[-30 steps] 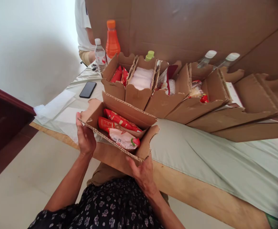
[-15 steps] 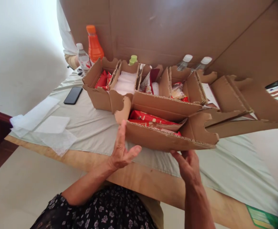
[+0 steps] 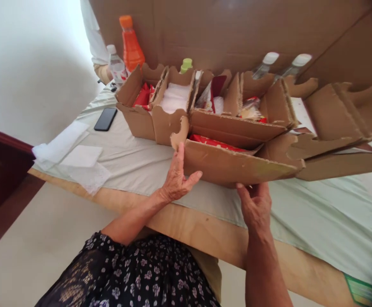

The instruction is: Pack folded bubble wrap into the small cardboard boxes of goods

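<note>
A small open cardboard box (image 3: 227,164) with red packets (image 3: 217,143) in it stands in front of a row of similar boxes, its front wall facing me. My left hand (image 3: 180,179) lies along its left end, fingers pointing up against the cardboard and thumb spread out to the side. My right hand (image 3: 255,207) grips the lower front edge from below; its thumb shows at the front and the other fingertips are hidden under the box. The two hands hold the box between them.
Behind it, cardboard compartments (image 3: 173,123) hold red packets, white folded sheets (image 3: 175,97) and bagged items. Bottles, one orange (image 3: 132,44), stand at the back before a large cardboard panel (image 3: 198,34). A phone (image 3: 105,119) and white sheets (image 3: 82,156) lie left. Another person's sleeve (image 3: 95,44) shows there.
The front box has tilted, so its front wall covers more of the red packets. Both hands have moved with it, staying at its left end and lower edge. The view has shifted slightly.
</note>
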Motion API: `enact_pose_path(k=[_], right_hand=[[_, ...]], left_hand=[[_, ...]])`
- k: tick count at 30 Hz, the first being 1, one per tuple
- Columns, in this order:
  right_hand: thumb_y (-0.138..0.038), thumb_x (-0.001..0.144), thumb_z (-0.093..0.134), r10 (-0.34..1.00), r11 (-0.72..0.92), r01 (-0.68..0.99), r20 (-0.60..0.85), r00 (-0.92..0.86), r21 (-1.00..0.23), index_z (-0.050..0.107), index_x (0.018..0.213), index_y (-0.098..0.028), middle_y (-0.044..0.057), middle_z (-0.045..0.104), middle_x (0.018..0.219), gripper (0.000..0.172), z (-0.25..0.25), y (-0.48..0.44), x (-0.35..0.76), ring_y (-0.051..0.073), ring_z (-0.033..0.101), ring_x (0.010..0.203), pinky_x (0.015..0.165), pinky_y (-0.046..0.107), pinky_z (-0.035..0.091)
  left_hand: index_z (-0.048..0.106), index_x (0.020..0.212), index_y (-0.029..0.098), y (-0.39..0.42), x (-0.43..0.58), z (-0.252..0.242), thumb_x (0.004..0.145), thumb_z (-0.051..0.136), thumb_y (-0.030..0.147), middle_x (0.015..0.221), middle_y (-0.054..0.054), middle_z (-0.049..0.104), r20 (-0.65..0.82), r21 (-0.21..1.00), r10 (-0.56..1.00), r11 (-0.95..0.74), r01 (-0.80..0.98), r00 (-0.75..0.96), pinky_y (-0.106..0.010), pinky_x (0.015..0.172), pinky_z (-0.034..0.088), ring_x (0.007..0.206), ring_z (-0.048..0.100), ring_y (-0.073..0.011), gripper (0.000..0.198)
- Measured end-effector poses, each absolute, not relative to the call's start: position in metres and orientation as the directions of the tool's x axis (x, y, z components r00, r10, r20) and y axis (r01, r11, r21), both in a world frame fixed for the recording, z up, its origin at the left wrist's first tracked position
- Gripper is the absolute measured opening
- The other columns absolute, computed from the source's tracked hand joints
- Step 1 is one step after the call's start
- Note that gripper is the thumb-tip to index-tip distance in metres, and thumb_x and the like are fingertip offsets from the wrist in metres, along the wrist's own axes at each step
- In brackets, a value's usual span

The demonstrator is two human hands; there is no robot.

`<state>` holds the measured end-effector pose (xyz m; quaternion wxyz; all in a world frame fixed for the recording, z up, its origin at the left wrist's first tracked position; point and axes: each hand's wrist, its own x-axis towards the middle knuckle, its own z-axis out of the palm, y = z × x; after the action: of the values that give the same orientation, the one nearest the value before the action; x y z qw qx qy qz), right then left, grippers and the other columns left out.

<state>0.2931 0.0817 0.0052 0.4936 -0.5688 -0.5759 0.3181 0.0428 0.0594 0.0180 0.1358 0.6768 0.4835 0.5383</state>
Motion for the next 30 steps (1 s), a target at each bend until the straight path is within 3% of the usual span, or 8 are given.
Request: enact_pose_path(k=[3,5,10,15,20,24,27,30], right_hand=[[-0.056,0.083,0.07,0.979,0.069,0.375,0.136,0.155,-0.924,0.058,0.135,-0.019,0.016,0.064,0.13,0.065,-0.001,0.058,0.284,0.03,0.065,0.116,0.099,0.051,0.054],[-0.055,0.085,0.068,0.979,0.015,0.416,0.099,0.181,-0.909,0.053,0.146,-0.019,0.019,0.059,0.142,0.073,-0.006,0.037,0.28,0.032,0.063,0.123,0.104,0.055,0.051],[-0.052,0.087,0.061,0.972,-0.052,0.589,0.096,0.217,-0.806,0.054,0.149,-0.014,0.02,0.064,0.138,0.073,-0.01,0.004,0.274,0.033,0.066,0.114,0.105,0.059,0.049],[-0.052,0.084,0.056,0.978,-0.035,0.692,0.119,0.173,-0.721,0.061,0.142,-0.011,0.021,0.066,0.137,0.071,-0.003,0.008,0.27,0.033,0.068,0.105,0.097,0.055,0.052],[-0.049,0.086,0.055,0.976,0.065,0.712,0.195,0.102,-0.699,0.067,0.131,-0.011,0.02,0.065,0.14,0.06,-0.005,0.011,0.27,0.034,0.067,0.111,0.102,0.056,0.05],[-0.048,0.09,0.056,0.967,0.122,0.686,0.243,0.082,-0.717,0.07,0.124,-0.015,0.019,0.066,0.139,0.05,-0.007,0.012,0.272,0.034,0.066,0.113,0.104,0.058,0.049],[-0.047,0.09,0.056,0.961,0.153,0.68,0.27,0.068,-0.717,0.071,0.117,-0.016,0.019,0.066,0.137,0.044,-0.01,0.014,0.274,0.034,0.066,0.117,0.106,0.06,0.047],[-0.044,0.092,0.056,0.952,0.183,0.668,0.299,0.062,-0.721,0.071,0.112,-0.016,0.02,0.066,0.137,0.038,-0.011,0.01,0.273,0.035,0.064,0.124,0.109,0.062,0.046]], left_hand=[[-0.008,0.168,0.033,0.037,0.014,0.018,0.103,0.055,0.045,0.178,-0.014,0.011,0.629,0.632,0.777,-0.501,0.591,-0.014,-0.056,0.129,0.029,0.162,0.023,-0.0325,0.091],[0.003,0.168,0.029,0.012,-0.022,0.018,0.102,0.057,0.041,0.174,-0.017,0.024,0.603,0.58,0.796,-0.4,0.71,-0.044,-0.056,0.128,0.031,0.16,0.03,-0.0325,0.086],[0.052,0.147,0.019,-0.061,-0.136,0.009,0.092,0.064,0.038,0.155,-0.02,0.05,0.475,0.416,0.781,0.206,0.886,-0.405,-0.062,0.124,0.031,0.153,0.038,-0.0399,0.059],[0.063,0.134,0.015,-0.09,-0.202,0.006,0.088,0.061,0.037,0.148,-0.023,0.054,0.413,0.384,0.672,0.484,0.786,-0.615,-0.061,0.123,0.032,0.148,0.041,-0.0411,0.051],[0.067,0.129,0.013,-0.066,-0.233,0.019,0.083,0.061,0.024,0.156,-0.023,0.048,0.343,0.368,0.654,0.567,0.737,-0.674,-0.061,0.124,0.029,0.153,0.034,-0.0422,0.047],[0.072,0.096,0.016,-0.052,-0.252,0.037,0.083,0.058,0.016,0.147,-0.021,0.059,0.35,0.418,0.65,0.537,0.733,-0.675,-0.065,0.125,0.022,0.153,0.037,-0.0435,0.019],[0.067,0.088,0.019,-0.052,-0.25,0.053,0.088,0.057,0.022,0.119,-0.014,0.073,0.431,0.577,0.589,0.402,0.711,-0.684,-0.057,0.118,0.038,0.132,0.06,-0.0351,0.01],[0.065,0.094,0.021,-0.058,-0.224,0.075,0.095,0.057,0.033,0.089,-0.004,0.072,0.46,0.708,0.557,0.239,0.664,-0.691,-0.038,0.093,0.056,0.093,0.07,-0.0223,0.016]])
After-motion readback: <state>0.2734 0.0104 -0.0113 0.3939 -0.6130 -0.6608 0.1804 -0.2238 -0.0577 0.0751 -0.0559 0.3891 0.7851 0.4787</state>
